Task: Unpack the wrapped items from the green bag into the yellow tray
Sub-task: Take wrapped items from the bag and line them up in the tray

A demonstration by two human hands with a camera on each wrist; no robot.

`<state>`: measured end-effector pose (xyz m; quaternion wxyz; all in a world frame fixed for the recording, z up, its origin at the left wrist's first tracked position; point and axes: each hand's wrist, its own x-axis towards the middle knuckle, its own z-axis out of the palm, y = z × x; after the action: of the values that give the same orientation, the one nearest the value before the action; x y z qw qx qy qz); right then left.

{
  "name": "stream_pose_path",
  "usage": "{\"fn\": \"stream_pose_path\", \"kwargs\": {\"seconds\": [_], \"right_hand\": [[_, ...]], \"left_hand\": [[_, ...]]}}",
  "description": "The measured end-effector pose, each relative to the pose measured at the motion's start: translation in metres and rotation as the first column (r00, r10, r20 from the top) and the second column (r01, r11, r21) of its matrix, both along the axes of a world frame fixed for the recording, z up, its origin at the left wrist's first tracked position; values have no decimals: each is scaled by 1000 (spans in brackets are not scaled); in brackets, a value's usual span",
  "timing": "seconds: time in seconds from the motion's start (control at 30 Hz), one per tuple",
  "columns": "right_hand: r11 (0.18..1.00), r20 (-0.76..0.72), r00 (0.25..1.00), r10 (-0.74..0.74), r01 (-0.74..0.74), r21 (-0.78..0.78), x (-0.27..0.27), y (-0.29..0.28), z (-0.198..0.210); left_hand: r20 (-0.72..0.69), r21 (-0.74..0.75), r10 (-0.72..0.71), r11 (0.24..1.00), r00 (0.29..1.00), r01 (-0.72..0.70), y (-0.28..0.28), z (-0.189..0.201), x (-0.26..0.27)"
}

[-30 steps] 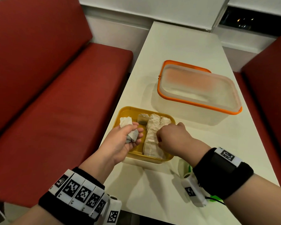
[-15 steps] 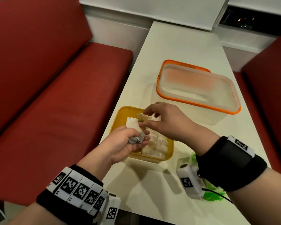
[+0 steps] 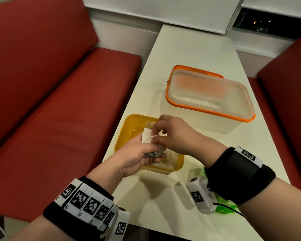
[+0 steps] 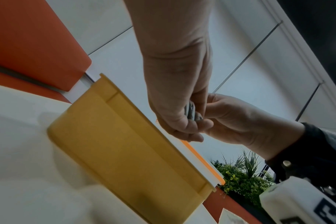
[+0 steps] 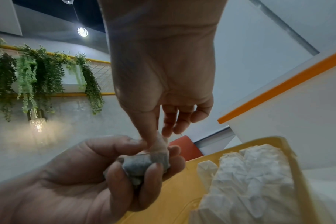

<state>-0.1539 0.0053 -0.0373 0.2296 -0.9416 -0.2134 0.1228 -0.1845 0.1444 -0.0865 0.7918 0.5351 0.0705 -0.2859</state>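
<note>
The yellow tray sits on the white table near me, with several white paper-wrapped items lying in its right part. Above the tray my left hand grips a small wrapped item, grey at its lower end and white paper at the top. My right hand pinches that white paper top between thumb and forefinger. The green bag lies flat on the table under my right wrist, mostly hidden.
A clear box with an orange rim stands on the table just beyond the tray. Red bench seats flank the table on both sides. A wall closes the far end.
My right hand lifted from the items in the tray and came over to the item in my left hand, where it now pinches the paper top. The left hand has barely moved.
</note>
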Motion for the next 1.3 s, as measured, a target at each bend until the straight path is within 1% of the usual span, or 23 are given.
{"fn": "stream_pose_path", "kwargs": {"seconds": [0.1,0.17,0.23,0.3,0.37,0.53,0.6,0.67,0.7,0.77,0.87,0.93,1.1,1.2,1.3], "right_hand": [[990,16,992,-123,122,68,-1,-6,-3],[987,-2,990,-143,143,74,-3,-8,-5],[994,15,995,-101,100,52,-5,-6,-4],[999,60,998,-30,31,-15,-6,-4,-2],[999,79,997,-17,21,-42,-4,-3,1],[988,-6,990,-141,141,66,-1,-6,11],[989,-37,990,-134,136,55,0,-9,18],[995,-69,993,-98,99,18,1,-14,27],[997,-96,993,-74,74,0,1,-17,31],[999,-175,984,-34,33,-8,1,-21,37],[1000,-267,964,3,5,30,2,-22,40],[999,-247,969,-5,18,48,4,-20,36],[991,-110,991,-78,89,103,4,-8,14],[975,-106,981,-163,177,137,2,-4,5],[966,-74,978,-193,203,157,2,-1,2]], "left_hand": [[1,44,82,996,997,-81,1,-2,0],[9,82,112,990,994,-112,1,-4,0],[29,130,103,986,994,-106,0,-5,0],[42,157,86,983,995,-91,-1,-5,-1],[41,161,95,982,995,-100,-1,-4,-2],[-3,91,156,984,988,-155,5,-3,0],[-62,-13,167,986,984,-168,9,-3,1],[-134,-137,177,971,975,-195,12,-2,2],[-154,-173,188,961,970,-214,14,-1,2],[-141,-186,205,955,968,-230,15,-2,3],[-81,-118,183,974,980,-192,11,-3,2],[-43,-70,167,983,985,-170,9,-4,2],[1,-23,113,993,994,-113,3,1,-1],[-2,-40,105,994,994,-105,4,-1,-2],[-47,-81,136,987,990,-139,5,-1,-2]]}}
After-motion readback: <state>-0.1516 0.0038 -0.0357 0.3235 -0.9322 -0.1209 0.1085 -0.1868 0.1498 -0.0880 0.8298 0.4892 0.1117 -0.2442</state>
